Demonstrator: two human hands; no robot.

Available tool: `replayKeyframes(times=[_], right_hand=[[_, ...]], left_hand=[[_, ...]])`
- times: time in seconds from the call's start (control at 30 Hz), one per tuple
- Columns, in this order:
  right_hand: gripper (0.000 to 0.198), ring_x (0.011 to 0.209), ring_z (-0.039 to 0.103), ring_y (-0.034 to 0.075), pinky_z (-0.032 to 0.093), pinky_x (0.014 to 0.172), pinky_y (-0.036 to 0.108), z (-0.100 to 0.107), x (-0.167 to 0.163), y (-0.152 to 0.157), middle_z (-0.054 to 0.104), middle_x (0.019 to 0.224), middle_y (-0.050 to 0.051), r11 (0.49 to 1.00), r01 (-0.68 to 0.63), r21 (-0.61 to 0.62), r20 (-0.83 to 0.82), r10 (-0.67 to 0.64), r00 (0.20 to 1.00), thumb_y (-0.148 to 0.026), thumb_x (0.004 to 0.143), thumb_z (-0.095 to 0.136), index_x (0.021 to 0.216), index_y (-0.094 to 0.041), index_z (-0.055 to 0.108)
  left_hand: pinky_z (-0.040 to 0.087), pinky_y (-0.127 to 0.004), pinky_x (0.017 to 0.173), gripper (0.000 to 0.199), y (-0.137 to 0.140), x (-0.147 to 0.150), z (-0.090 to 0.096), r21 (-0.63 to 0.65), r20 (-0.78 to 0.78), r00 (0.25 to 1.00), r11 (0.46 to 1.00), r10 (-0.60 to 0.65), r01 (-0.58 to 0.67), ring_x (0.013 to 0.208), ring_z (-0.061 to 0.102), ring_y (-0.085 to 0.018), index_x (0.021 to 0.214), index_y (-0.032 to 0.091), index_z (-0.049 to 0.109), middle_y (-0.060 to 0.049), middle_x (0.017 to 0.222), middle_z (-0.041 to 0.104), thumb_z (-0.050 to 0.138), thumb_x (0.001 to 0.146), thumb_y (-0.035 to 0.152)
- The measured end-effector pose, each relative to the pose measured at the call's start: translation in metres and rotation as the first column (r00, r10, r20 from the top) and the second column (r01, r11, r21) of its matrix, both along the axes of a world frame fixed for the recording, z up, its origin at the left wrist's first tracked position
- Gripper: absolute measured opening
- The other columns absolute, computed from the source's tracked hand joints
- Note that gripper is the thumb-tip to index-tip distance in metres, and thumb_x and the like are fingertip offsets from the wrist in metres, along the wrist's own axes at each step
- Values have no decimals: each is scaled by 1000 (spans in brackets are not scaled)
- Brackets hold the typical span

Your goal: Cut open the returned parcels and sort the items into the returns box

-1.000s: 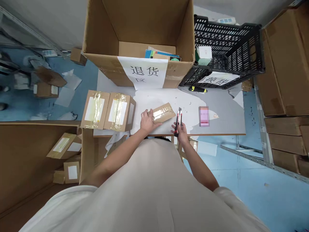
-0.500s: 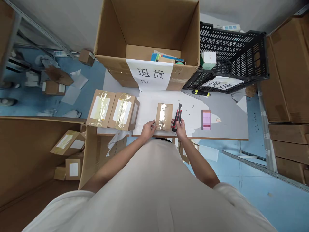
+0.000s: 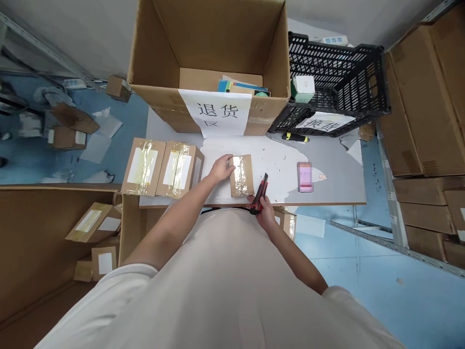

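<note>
A small cardboard box (image 3: 242,179), with shiny clear tape along its top, lies flat near the table's front edge. My left hand (image 3: 221,169) grips its upper left side, the thumb resting on top. In my right hand (image 3: 266,211) is a red and black utility knife (image 3: 259,194), pointing up and away just past the box's lower right corner. Whether the knife's blade is out is too small to tell. Two taped cardboard boxes with white labels, the nearer one (image 3: 178,170) beside my left forearm, stand together on the left.
A large open carton (image 3: 160,104) with a paper sign holds flat colourful items. Beside it, a black plastic crate (image 3: 363,82) contains a small white and green box. A yellow and black cutter (image 3: 295,137) and a pink box (image 3: 305,177) lie on the table (image 3: 337,189).
My left hand has moved up along the box's left side. My right hand has come down and nearer my body with the utility knife. The view has shifted slightly.
</note>
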State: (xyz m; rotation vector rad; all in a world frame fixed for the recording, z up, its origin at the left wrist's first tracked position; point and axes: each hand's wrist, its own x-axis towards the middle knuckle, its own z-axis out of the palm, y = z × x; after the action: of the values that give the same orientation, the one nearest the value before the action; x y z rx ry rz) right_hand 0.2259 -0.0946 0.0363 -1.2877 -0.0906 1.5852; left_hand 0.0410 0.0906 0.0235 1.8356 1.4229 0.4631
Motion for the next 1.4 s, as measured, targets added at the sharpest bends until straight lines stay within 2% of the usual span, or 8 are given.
replayKeyframes(times=[0.23,0.33,0.4,0.5,0.67,0.97,1.3,1.4], right_hand=[[28,96,67,18,56,80,40,-3,32,69,65,113,1,990,32,135,173,-55,983,-41,82,62,100,-29,43],[33,90,68,16,56,76,36,-7,41,83,63,116,3,982,-89,164,270,42,962,-44,79,63,101,-28,44],[37,83,67,15,56,72,33,-7,49,80,63,115,3,969,-187,162,398,109,911,-47,79,62,105,-28,45],[45,63,62,12,54,56,28,-5,69,62,66,103,4,934,-351,67,607,241,758,-52,80,58,115,-25,48],[65,48,52,10,45,40,24,-3,93,32,68,91,3,856,-515,-46,671,408,619,-49,80,59,138,-25,43],[68,43,48,7,41,35,21,-3,86,33,68,84,0,865,-498,-59,600,429,675,-45,79,61,142,-28,41],[52,35,40,8,38,34,22,12,114,43,55,49,-8,698,-709,-96,591,614,524,-36,74,66,125,-23,62],[44,37,42,8,41,37,24,12,109,33,59,53,-7,725,-684,-78,610,577,543,-36,72,67,115,-26,67]], left_hand=[[48,-35,72,38,-74,-26,3,-71,-192,906,915,377,-396,76,61,-22,84,20,54,-4,76,62,61,72,55],[48,-38,77,45,-84,-27,2,-73,-182,882,888,435,-454,85,62,-25,96,19,54,-7,87,63,63,70,54],[44,-43,92,60,-78,-26,3,51,-145,898,909,415,-413,110,55,-30,117,15,48,-15,115,58,65,69,47],[26,-48,110,78,-60,-22,5,203,-156,976,972,149,-116,140,24,-34,138,12,32,-20,148,31,63,70,34],[8,-55,114,87,-42,-15,7,119,-282,925,947,-255,298,144,9,-37,146,14,25,-18,154,21,63,72,41],[17,-54,112,110,-40,-4,3,147,-301,933,957,-198,250,137,23,-41,142,13,33,-22,145,35,79,53,58],[23,-53,111,104,-39,-4,-10,211,-187,970,958,-158,197,130,31,-40,137,13,40,-20,137,40,79,51,57],[23,-54,111,103,-39,-5,-12,207,-169,974,960,-153,187,131,30,-40,138,16,39,-19,139,39,79,52,57]])
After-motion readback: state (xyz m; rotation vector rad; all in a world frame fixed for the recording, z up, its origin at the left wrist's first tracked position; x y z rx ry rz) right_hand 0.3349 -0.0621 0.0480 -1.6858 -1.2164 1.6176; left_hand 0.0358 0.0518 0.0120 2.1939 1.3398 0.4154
